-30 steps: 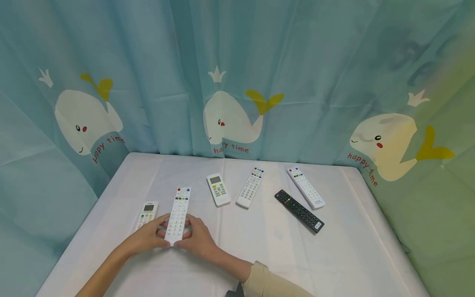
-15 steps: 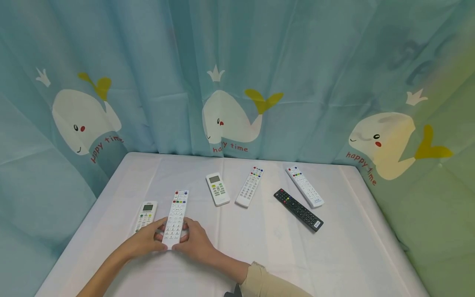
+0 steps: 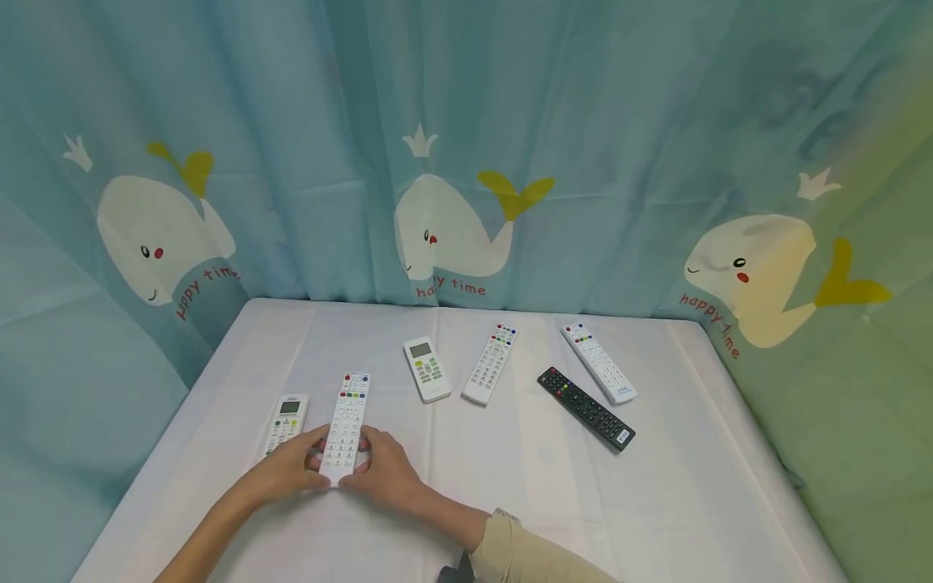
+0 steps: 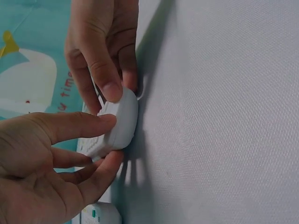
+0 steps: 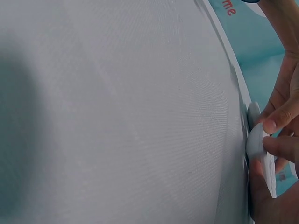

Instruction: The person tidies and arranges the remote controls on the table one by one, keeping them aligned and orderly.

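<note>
A long white remote control [image 3: 346, 425] with a keypad and coloured buttons is held between both hands, its top end pointing away from me. My left hand [image 3: 291, 468] pinches its lower left side, thumb near the bottom corner and fingers along the edge. Opposite it, my right hand [image 3: 386, 474] pinches the lower right side in the same way. The left wrist view shows the remote's rounded lower end [image 4: 126, 121] close over the cloth, with both thumbs on it. A shorter white remote with a small screen [image 3: 287, 421] lies beside my left hand, partly covered by it.
Farther back lie another white remote with a screen [image 3: 427, 369] and a long white remote [image 3: 489, 364]. To the right are a black remote [image 3: 586, 409] and one more white remote [image 3: 598, 363]. A whale-print curtain [image 3: 350, 243] hangs behind the white-covered table [image 3: 510, 478].
The held remote has come slightly nearer to me and left, both hands moving with it, then stays almost still over the last half second. The other remotes lie as before.
</note>
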Tool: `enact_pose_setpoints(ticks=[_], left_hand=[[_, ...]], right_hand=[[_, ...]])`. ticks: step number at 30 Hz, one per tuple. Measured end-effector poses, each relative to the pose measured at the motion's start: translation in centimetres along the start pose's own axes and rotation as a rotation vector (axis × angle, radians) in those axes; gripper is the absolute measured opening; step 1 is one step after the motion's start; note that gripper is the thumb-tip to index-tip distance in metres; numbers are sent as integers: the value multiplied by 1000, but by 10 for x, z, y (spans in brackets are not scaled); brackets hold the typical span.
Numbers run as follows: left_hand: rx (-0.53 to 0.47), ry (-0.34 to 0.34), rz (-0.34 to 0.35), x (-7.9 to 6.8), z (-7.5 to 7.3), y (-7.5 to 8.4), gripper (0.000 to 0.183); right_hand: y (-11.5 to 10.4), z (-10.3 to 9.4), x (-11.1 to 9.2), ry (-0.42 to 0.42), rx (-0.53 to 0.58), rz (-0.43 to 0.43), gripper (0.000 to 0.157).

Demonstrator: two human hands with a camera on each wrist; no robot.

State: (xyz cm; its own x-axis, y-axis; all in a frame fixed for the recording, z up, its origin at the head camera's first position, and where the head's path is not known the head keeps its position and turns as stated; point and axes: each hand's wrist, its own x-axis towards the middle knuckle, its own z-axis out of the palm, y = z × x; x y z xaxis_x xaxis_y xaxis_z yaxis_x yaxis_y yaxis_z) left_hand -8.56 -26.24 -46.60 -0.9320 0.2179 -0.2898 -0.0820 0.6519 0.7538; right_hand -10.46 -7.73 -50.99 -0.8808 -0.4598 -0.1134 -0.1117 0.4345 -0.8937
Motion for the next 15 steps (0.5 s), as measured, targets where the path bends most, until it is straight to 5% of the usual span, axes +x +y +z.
enact_pose_setpoints(ticks=[15], left_hand=[[49,10,16,0,-1,1,82]], right_hand=[[2,2,3,7,-18,2,79]])
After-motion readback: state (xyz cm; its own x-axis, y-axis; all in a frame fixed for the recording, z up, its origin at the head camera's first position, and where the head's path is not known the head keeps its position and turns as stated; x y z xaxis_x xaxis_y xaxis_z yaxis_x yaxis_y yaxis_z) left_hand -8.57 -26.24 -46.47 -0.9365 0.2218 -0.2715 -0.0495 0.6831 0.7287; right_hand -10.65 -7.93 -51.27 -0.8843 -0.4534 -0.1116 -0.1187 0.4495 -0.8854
